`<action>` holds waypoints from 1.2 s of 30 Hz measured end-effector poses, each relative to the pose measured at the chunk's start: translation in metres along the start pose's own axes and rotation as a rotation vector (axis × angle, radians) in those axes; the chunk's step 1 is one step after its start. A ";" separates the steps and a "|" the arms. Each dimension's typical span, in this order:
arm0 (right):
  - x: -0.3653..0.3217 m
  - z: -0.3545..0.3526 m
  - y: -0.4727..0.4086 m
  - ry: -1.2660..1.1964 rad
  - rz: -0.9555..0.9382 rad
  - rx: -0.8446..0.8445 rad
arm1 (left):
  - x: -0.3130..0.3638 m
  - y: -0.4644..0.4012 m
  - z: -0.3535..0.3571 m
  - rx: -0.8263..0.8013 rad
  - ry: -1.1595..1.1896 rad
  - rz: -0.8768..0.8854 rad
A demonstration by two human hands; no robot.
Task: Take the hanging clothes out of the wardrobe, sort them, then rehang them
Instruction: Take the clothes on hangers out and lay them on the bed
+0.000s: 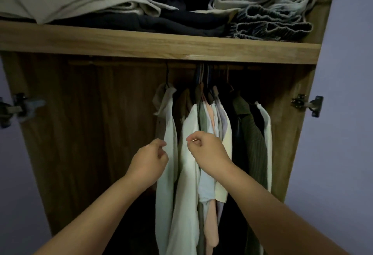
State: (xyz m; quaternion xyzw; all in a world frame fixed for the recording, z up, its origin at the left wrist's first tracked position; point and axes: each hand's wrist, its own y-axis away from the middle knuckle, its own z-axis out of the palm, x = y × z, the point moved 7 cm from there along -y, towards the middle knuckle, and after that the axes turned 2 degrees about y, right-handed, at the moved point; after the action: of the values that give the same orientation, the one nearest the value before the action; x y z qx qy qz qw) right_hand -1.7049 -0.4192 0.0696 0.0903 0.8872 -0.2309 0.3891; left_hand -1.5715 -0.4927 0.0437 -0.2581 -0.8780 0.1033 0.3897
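Two hands reach into an open wooden wardrobe (80, 133) where clothes hang bunched at centre-right of the rail (238, 67), under the shelf (153, 47). The left hand (148, 164) has its fingers curled at the edge of a pale shirt (168, 133) that hangs apart from the rest on a black hanger (167, 77); whether it pinches the cloth or only touches it can't be told. The right hand (207, 149) is curled too, thumb and forefinger pinched together in front of a white shirt (189, 166), w/ a small glint between the fingertips; its grip on the fabric is unclear. Hands sit near each other but don't touch. Behind them hang a pink garment (211, 226), a light blue one (205, 188), a cream one (226, 139) and a green ribbed top (256, 147). Folded clothes (121, 6) are stacked on the shelf above, incl. a grey pile (268, 24) at right. Door hinges (307, 104) show at both sides.
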 end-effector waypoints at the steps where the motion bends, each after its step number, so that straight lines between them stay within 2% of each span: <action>1: -0.006 0.003 -0.012 -0.039 -0.015 0.004 | -0.002 -0.007 -0.003 0.020 0.014 -0.005; 6: -0.018 0.024 -0.081 -0.199 -0.030 0.014 | -0.015 -0.050 -0.006 0.066 0.031 -0.061; 16: -0.004 0.070 -0.179 -0.507 0.134 -0.086 | -0.036 -0.119 -0.008 0.153 0.080 -0.125; 21: -0.002 0.095 -0.198 -0.665 0.179 -0.168 | -0.064 -0.128 -0.018 0.170 0.103 -0.170; 29: -0.008 0.087 -0.205 -0.836 0.150 -0.018 | -0.077 -0.164 -0.034 0.129 0.151 -0.130; 33: -0.020 0.070 -0.203 -0.984 0.095 -0.002 | -0.081 -0.178 -0.037 0.096 0.205 -0.102; 36: -0.017 0.069 -0.196 -1.007 0.086 -0.010 | -0.085 -0.182 -0.036 0.071 0.253 -0.091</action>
State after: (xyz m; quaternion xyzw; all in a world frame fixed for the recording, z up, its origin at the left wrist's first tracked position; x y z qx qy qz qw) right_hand -1.7149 -0.6234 0.1080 0.0024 0.5860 -0.2254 0.7783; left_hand -1.5654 -0.6929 0.0839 -0.2149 -0.8285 0.0833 0.5104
